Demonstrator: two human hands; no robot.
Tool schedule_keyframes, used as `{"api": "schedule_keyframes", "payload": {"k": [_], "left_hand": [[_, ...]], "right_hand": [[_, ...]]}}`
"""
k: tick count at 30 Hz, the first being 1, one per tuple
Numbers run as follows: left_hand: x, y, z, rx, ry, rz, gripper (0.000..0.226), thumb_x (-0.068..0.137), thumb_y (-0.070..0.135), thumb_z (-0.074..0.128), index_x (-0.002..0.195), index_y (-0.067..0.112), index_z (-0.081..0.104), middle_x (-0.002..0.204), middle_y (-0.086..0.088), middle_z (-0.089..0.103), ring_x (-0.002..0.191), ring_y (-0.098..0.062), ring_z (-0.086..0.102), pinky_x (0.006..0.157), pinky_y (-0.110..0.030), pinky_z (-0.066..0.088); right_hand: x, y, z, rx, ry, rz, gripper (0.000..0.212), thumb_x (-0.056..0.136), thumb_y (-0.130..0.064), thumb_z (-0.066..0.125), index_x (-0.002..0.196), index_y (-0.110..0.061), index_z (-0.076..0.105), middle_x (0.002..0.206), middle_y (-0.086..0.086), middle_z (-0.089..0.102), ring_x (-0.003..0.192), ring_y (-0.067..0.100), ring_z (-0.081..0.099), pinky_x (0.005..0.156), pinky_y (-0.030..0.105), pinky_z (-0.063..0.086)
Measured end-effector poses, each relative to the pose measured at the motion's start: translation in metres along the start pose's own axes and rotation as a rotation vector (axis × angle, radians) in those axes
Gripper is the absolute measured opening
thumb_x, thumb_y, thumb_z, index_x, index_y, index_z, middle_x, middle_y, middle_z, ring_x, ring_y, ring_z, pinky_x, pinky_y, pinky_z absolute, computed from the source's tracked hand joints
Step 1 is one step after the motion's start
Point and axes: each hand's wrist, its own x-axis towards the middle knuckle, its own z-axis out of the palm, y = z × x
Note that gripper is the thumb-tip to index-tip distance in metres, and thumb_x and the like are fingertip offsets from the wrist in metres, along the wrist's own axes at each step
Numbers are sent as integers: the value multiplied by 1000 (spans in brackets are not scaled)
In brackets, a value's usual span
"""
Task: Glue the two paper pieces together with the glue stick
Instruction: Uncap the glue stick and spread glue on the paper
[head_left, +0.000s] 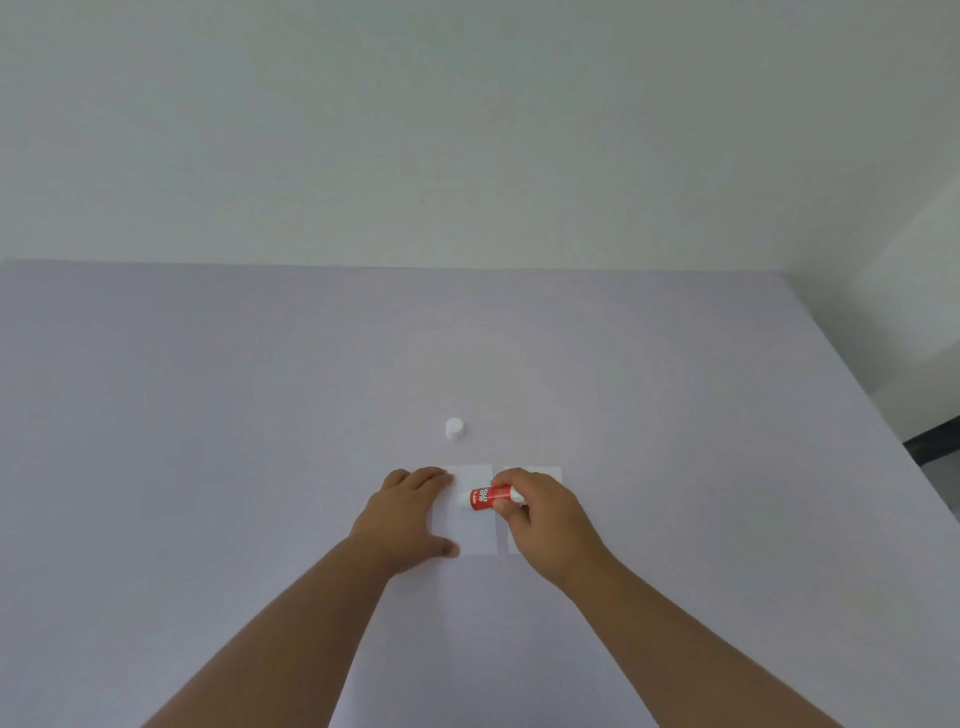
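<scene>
A broad, matte, pale lavender table (260, 415) fills the lower half of the view and meets a plain off-white wall (467, 130) at its far edge; a dark strip of floor edge (935, 441) shows beyond the table's right side. Standing alone on the table, behind the work area and apart from both hands, is a small white cylindrical plastic cap (454, 429), upright. Two flat white rectangular paper pieces lie side by side near the front centre, with a narrow gap of table between them: the left paper piece (475, 530) and the right paper piece (548, 473), the latter largely covered by the right hand. The left hand (413, 514) lies flat with fingers spread, palm down, pressing on the left edge of the left paper piece. The right hand (545, 514) is closed in a pinch around a red-bodied glue stick (488, 498) with a white base, held nearly level, its open end pointing left and down onto the left paper piece. The red label carries white lettering, too small and blurred to read. Nothing stands between the two hands and the papers.
</scene>
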Motion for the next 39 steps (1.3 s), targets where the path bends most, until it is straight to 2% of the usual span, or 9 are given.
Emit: {"api": "schedule_keyframes", "payload": {"k": [3, 7, 10, 16, 23, 27, 31, 35, 39], "left_hand": [[0, -3, 1, -21, 18, -4, 95, 61, 54, 72, 144, 32, 32, 150, 19, 30, 134, -15, 25, 106, -33, 36], [1, -6, 3, -49, 37, -14, 99, 57, 56, 74, 144, 34, 32, 148, 21, 32, 134, -14, 25, 108, -31, 33], [2, -7, 4, -52, 34, -16, 99, 58, 57, 74, 144, 34, 31, 149, 23, 31, 134, -13, 24, 107, -30, 32], [3, -8, 3, -37, 31, -13, 99, 58, 57, 73, 145, 35, 31, 149, 24, 31, 133, -13, 24, 107, -29, 32], [4, -7, 1, -58, 25, -27, 100, 57, 58, 74, 144, 35, 30, 149, 24, 31, 134, -12, 24, 107, -30, 32], [3, -5, 1, -47, 19, -28, 100, 58, 57, 73, 145, 35, 30, 150, 24, 30, 133, -12, 24, 107, -30, 33], [3, -5, 0, -33, 11, -29, 99, 60, 56, 73, 146, 34, 28, 151, 23, 28, 134, -12, 24, 106, -30, 34], [3, -3, -2, -26, 4, -27, 100, 61, 55, 73, 147, 33, 27, 152, 21, 28, 135, -13, 24, 108, -31, 34], [2, 0, -3, -15, -6, -27, 100, 62, 54, 73, 147, 32, 26, 153, 21, 27, 136, -13, 23, 108, -32, 34]], "right_hand": [[1, -1, 9, -121, -71, -71, 17, 91, -26, 47, 106, -28, 54, 95, 3, 58, 90, 14, 49, 78, 31, 45], [1, 0, 18, -201, -100, -151, 19, 93, -26, 44, 110, -24, 52, 99, 3, 57, 97, 17, 46, 79, 30, 44], [9, -1, 18, -248, -92, -179, 18, 93, -27, 42, 108, -24, 52, 97, 4, 56, 96, 18, 46, 76, 33, 45], [37, -5, 14, -301, 5, -117, 17, 94, -24, 41, 105, -19, 53, 95, 5, 57, 96, 20, 46, 72, 35, 45], [4, -4, 23, -296, -122, -169, 15, 92, -27, 42, 102, -23, 52, 94, 2, 55, 85, 14, 44, 68, 27, 42], [18, -5, 15, -322, -30, -141, 17, 92, -22, 42, 104, -19, 54, 95, 5, 57, 93, 19, 48, 73, 33, 45], [34, -7, 8, -381, 29, -101, 18, 94, -22, 40, 105, -17, 53, 96, 6, 58, 94, 21, 47, 71, 33, 45], [12, -3, 14, -320, -42, -137, 15, 92, -24, 41, 101, -22, 53, 93, 2, 56, 91, 17, 48, 67, 27, 41], [-1, 2, 12, -321, -77, -152, 16, 92, -26, 41, 104, -25, 52, 96, 0, 56, 94, 15, 47, 72, 28, 45]]}}
